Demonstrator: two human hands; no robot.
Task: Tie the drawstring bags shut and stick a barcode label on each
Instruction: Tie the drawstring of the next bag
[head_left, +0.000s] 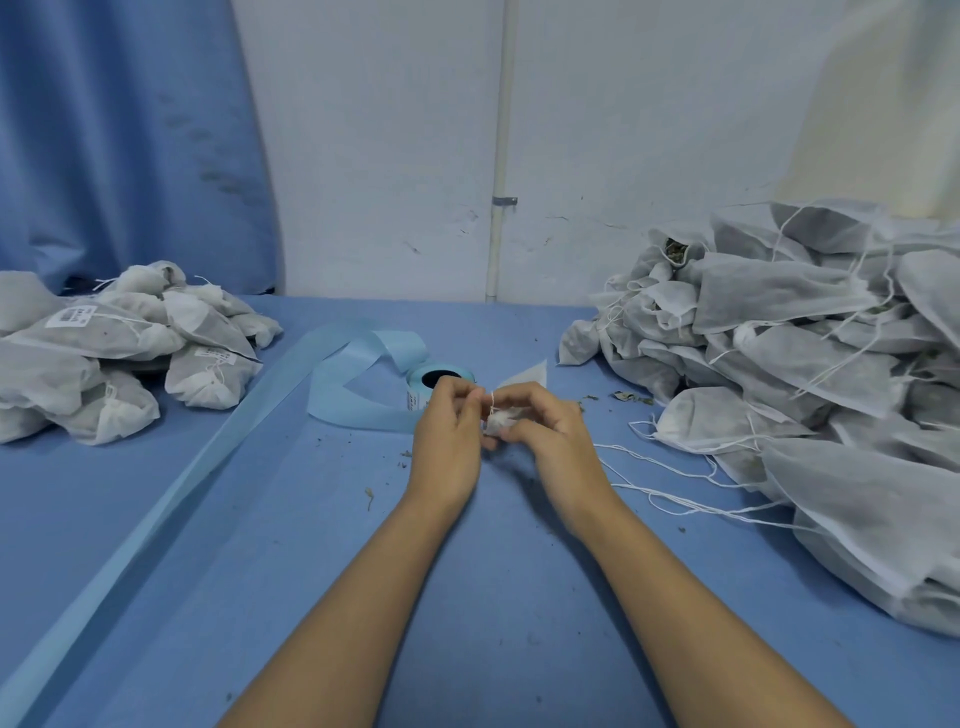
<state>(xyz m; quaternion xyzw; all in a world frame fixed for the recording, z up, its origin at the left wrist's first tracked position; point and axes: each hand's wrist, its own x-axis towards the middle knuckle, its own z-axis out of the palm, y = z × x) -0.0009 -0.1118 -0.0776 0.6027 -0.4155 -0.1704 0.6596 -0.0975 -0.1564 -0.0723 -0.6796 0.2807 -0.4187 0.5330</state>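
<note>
Mostly hidden, the bag (500, 425) is gripped by right hand (551, 437); left hand (448, 441) pinches its drawstring (491, 401).

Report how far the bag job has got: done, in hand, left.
Done: the left pile holds tied bags, some showing barcode labels. In hand: the left hand pinches the drawstring while the right hand grips the neck of one bag. Left: the bigger right pile, strings loose, one bag gaping; the label roll sits behind the hands.
</note>
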